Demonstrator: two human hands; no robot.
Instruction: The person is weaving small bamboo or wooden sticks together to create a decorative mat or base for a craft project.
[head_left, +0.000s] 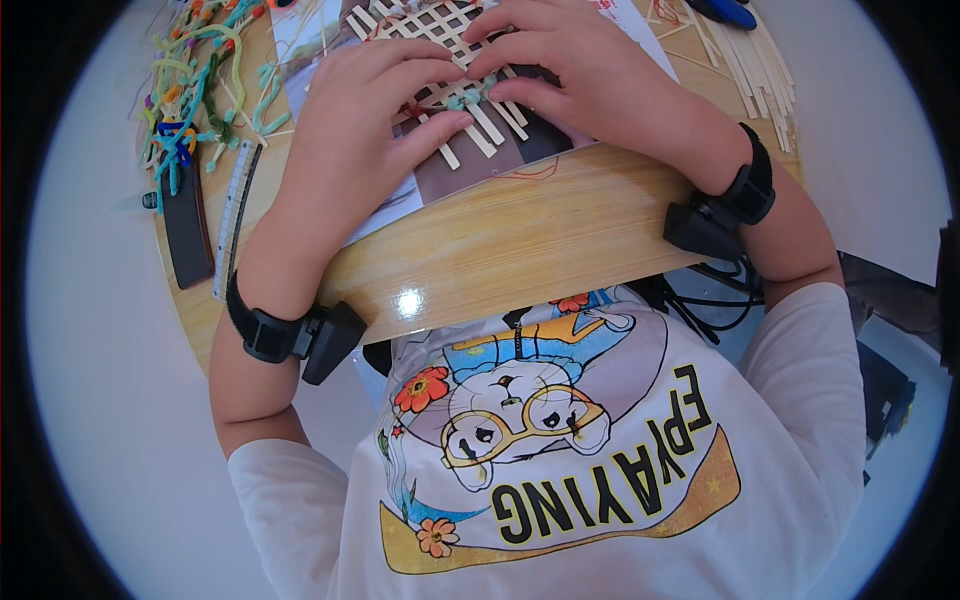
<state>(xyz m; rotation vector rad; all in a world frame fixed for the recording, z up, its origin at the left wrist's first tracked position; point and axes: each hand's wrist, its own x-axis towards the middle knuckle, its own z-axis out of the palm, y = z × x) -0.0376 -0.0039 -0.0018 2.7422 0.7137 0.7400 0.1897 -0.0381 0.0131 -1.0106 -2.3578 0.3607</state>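
Observation:
A lattice of crossed pale wooden strips lies on a printed sheet near the top of the view. Fuzzy light-blue yarn is wound in at its near edge, with a bit of reddish-brown yarn beside it. My left hand rests over the left side, fingers bent onto the strips and thumb by the near ends. From the right, my right hand curls over the lattice, thumb and fingertips close to the light-blue yarn. The fingertips of both hands almost meet, and they partly cover the weave.
Tangled coloured yarn heaps at the left. Below it lie a dark brown bar and a clear ruler. Loose wooden strips and a blue-handled tool are at the upper right. The table's edge curves before me.

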